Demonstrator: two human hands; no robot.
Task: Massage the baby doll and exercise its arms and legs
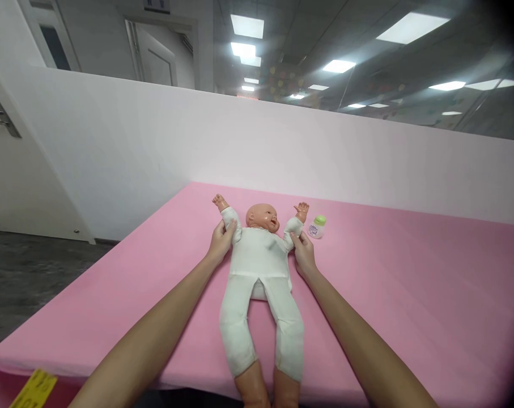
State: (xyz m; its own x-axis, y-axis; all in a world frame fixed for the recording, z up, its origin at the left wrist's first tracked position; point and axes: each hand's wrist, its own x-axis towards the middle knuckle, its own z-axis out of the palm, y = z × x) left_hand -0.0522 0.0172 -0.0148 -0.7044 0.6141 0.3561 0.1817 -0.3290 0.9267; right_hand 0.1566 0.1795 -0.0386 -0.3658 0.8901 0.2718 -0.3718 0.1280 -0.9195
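A baby doll [260, 260] in a white one-piece suit lies on its back on the pink padded surface [410, 294], head away from me, both arms raised. My left hand [221, 240] grips the doll's upper arm on the left side. On the other side, my right hand [303, 254] pinches the sleeve of the doll's other arm. A small white bottle with a green cap [317, 226] stands just right of the doll's raised hand, close to my right hand.
A white partition wall [325, 158] runs behind the pink surface. The surface's left edge [112, 272] drops to a dark floor. A yellow label [33, 388] sits at the near left corner. A door with a handle [1, 116] is at far left.
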